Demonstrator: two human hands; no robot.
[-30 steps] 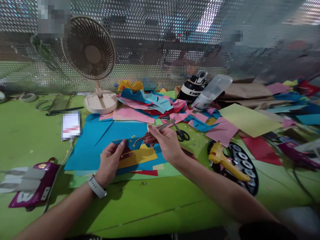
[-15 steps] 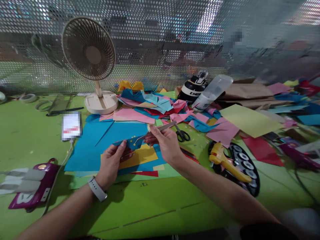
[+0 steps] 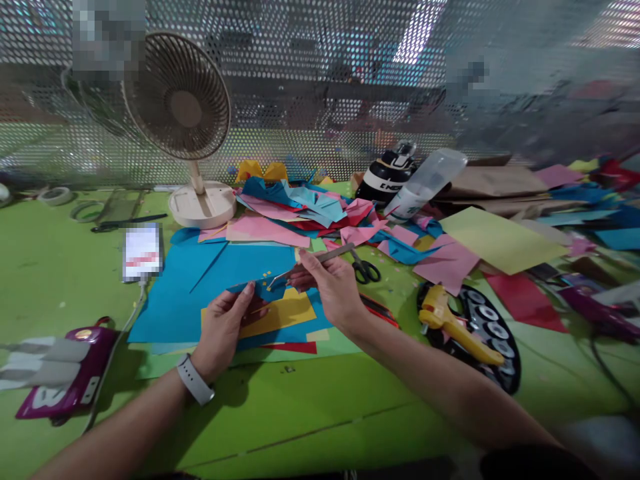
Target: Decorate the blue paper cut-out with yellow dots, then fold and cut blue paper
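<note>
Head view: right hand is pinching metal tweezers, tips angling down onto a small blue paper piece that the left hand is gripping between thumb and fingers, just above the yellow sheet on the counter. Judging the step: keeping the left hand steady and the tweezer tips low and light should be placing the tiny scrap cleanly. Against the earlier frames, both hands are sitting almost unchanged; the tweezers are dipping slightly closer to the piece.

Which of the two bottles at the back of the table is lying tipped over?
The clear bottle with the white label leans on its side; the black bottle left of it stands upright.
</note>
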